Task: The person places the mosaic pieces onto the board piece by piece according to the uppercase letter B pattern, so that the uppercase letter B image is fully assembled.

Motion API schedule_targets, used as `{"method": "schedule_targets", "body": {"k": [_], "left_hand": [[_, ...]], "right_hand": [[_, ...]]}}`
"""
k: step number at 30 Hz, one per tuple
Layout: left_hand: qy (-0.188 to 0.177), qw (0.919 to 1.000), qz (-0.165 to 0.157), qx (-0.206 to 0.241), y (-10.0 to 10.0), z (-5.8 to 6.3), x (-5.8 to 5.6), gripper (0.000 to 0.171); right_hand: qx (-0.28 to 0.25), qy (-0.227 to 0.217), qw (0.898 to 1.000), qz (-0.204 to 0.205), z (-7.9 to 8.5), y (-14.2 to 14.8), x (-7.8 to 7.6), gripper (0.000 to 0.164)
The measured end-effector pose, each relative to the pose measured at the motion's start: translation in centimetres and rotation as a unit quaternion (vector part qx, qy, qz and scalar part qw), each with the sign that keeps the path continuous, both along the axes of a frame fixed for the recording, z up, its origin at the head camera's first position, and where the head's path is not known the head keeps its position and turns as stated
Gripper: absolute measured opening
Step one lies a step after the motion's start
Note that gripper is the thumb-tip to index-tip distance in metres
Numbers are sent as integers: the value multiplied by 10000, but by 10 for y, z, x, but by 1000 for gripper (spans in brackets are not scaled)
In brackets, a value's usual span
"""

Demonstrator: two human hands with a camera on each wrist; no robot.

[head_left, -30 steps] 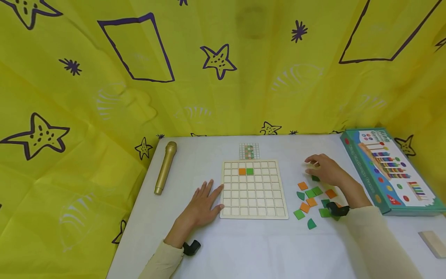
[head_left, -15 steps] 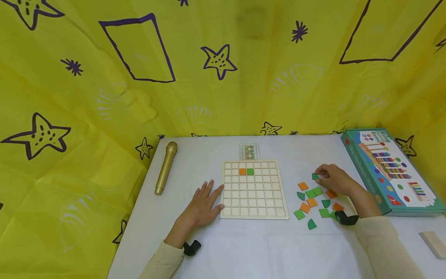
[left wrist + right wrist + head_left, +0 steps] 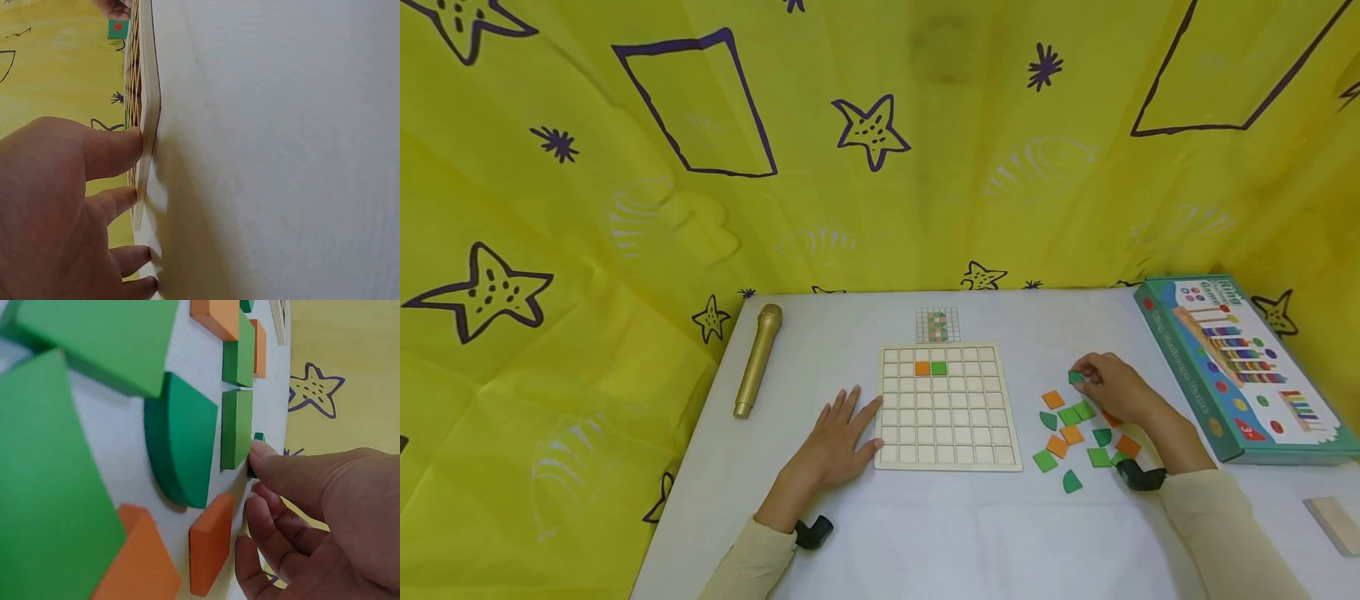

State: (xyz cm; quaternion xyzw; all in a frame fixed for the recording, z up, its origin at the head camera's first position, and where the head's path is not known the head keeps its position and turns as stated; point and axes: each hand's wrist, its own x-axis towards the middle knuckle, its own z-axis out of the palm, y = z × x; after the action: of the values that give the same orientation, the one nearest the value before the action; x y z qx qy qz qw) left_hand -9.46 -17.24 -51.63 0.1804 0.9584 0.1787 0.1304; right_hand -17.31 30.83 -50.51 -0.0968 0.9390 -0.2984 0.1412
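Across the upper frame, one yellow curtain [image 3: 880, 217]; below, one white table [image 3: 827, 333]. At right, one teal box [image 3: 1255, 371]. At centre, one roughly square gridded board [image 3: 950, 417], no clear long axis. Touches the board's left edge with the left hand [image 3: 833, 450], fingers spread, nothing gripped. Pinches narrowly, right of centre, one dark green tile [image 3: 1075, 377] in the right hand [image 3: 1118, 390]; from that grip, board toward frame left, well apart, left hand nearer to it. Left of centre, one gold microphone [image 3: 757, 362]; at lower right, one pale block [image 3: 1332, 525]; just above the board, one printed card [image 3: 937, 325]. Below the right hand, loose: five orange squares [image 3: 1052, 400] and five light green squares [image 3: 1045, 461], one of each partly covered. Side by side on the board: one orange piece [image 3: 922, 368], one green piece [image 3: 939, 368]. Smallest, loose: three dark green quarter-rounds [image 3: 1072, 482].
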Motion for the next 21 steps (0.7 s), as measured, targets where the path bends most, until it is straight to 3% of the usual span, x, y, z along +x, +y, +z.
{"method": "schedule_targets", "body": {"k": [14,21], "left_hand": [[-65,10000,21,2,1,3,0,65],[-64,10000,31,-14,1,4,1,65]], "right_hand": [[-33,180,9998,55,6,-16,-9,28],[-108,0,9999,-59,6,-47,-21,31]]}}
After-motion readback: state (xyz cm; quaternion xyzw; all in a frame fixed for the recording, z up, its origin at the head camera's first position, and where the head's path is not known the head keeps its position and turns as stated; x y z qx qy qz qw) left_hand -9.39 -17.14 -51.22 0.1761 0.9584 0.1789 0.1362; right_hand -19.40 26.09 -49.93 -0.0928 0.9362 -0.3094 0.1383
